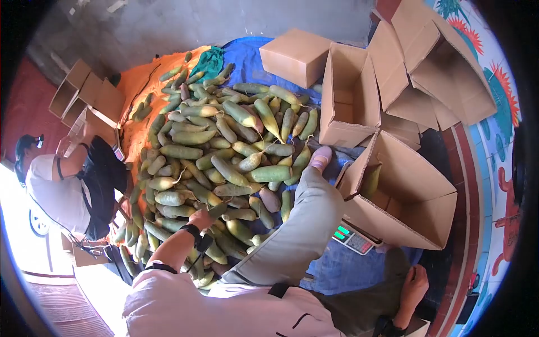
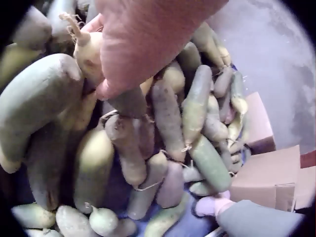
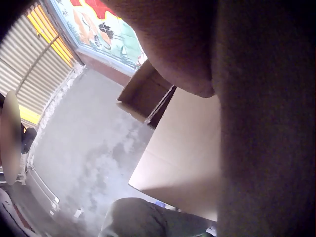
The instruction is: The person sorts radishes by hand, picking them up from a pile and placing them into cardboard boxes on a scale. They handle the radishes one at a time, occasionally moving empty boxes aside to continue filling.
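Over the pile of long green radishes, my left hand grips one green radish. The left wrist view shows that radish's pale root end poking out beside the thumb, while the palm covers much of its middle. My right hand is beside my dark-trousered knee, loosely curled and holding nothing. Nearest to it are a digital scale and an open cardboard box with one radish inside. Little of the right hand appears in its wrist view.
More boxes, one closed and one open, line the far right. My foot stands at the pile's edge on a blue sheet. Another person sits at left near small boxes.
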The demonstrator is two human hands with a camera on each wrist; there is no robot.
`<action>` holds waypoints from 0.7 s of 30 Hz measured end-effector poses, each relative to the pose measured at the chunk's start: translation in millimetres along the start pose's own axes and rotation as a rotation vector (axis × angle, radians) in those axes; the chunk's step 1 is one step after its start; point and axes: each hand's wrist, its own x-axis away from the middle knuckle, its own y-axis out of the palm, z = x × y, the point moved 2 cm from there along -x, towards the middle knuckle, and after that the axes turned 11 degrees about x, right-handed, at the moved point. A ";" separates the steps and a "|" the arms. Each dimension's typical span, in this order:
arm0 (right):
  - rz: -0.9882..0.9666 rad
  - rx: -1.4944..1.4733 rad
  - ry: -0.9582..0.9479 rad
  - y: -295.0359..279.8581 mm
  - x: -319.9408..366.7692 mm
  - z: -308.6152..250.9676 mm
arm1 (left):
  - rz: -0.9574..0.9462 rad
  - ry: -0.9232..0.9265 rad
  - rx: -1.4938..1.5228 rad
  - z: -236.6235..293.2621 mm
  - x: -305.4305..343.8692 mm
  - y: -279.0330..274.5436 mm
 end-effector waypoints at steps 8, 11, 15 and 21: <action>0.046 -0.054 0.026 -1.6 3.6 1.7 | -0.007 0.481 0.506 118.6 57.9 -79.9; 0.101 -0.104 0.022 -1.6 4.5 3.5 | 0.119 0.826 0.518 187.2 112.8 -114.5; 0.104 -0.128 0.054 -2.5 7.7 6.0 | 0.131 1.213 0.412 271.6 192.0 -138.8; 0.084 -0.147 0.095 -6.0 11.2 10.3 | 0.261 1.523 0.224 369.7 253.6 -108.7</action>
